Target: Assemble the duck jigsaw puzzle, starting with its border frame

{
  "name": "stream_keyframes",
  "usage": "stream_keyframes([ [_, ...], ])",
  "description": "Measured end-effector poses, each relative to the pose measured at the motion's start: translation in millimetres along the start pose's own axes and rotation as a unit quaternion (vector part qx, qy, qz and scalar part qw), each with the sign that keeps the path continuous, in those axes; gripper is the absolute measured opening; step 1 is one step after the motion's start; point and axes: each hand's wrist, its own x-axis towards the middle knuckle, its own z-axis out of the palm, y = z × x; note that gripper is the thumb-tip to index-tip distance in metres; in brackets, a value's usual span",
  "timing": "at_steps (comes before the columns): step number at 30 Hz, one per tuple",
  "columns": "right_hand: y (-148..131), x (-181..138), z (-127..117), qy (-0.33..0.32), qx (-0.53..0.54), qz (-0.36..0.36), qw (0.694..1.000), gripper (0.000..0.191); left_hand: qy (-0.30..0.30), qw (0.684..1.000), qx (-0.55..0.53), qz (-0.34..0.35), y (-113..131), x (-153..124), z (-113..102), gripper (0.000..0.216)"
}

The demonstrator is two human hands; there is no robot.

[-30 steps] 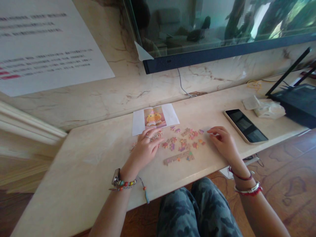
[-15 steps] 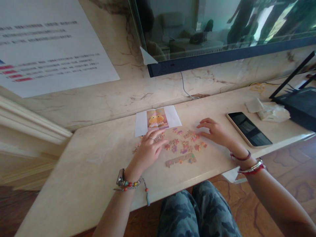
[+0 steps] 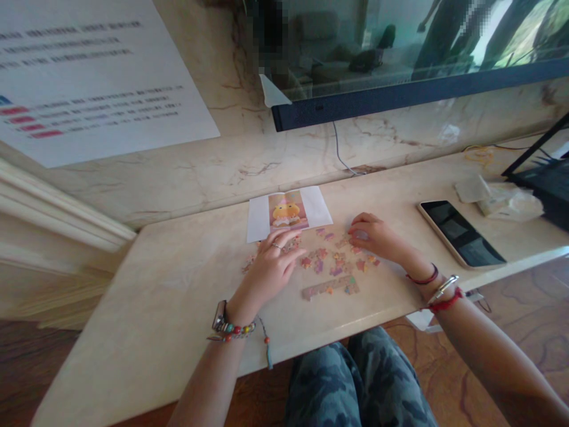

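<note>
Loose jigsaw puzzle pieces [image 3: 338, 261] in pink, purple and orange lie scattered on the pale table. A joined strip of puzzle pieces [image 3: 329, 288] lies nearer the front edge. My left hand [image 3: 271, 261] rests over the left side of the pieces, open with fingers apart, hiding some of them. At the right of the pile, my right hand [image 3: 376, 236] has its fingers curled towards the thumb. A small greyish-purple puzzle piece [image 3: 361, 235] shows between them. Behind the pieces is a paper sheet [image 3: 260, 218] with a picture of a yellow plush-like figure.
A phone [image 3: 460, 232] lies right of my right hand. Beyond it are a crumpled plastic packet [image 3: 511, 200] and a black router [image 3: 544, 187]. A television [image 3: 400, 98] hangs above the table [image 3: 178, 308]; a printed sheet [image 3: 111, 89] is on the wall at left.
The fingers of my right hand have gone from spread to curled together at the pile's right side. My left hand stays nearly in place. The whole view has shifted slightly.
</note>
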Motion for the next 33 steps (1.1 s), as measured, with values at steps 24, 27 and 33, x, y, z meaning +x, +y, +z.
stream_keyframes([
  [24,-73.6,-104.3,-3.0,0.029,0.088,0.026,0.995,0.022,-0.037,0.999,-0.015,0.037,6.8,-1.9,-2.7,0.019],
  [27,-75.8,-103.4,-0.2,0.021,0.079,0.016,0.997,0.023,-0.062,0.996,-0.032,0.057,7.5,-3.2,-3.4,0.016],
  [33,-77.8,-97.5,-1.9,0.008,0.069,-0.001,0.998,0.023,-0.103,0.990,-0.060,0.079,5.5,-5.9,-1.8,0.023],
])
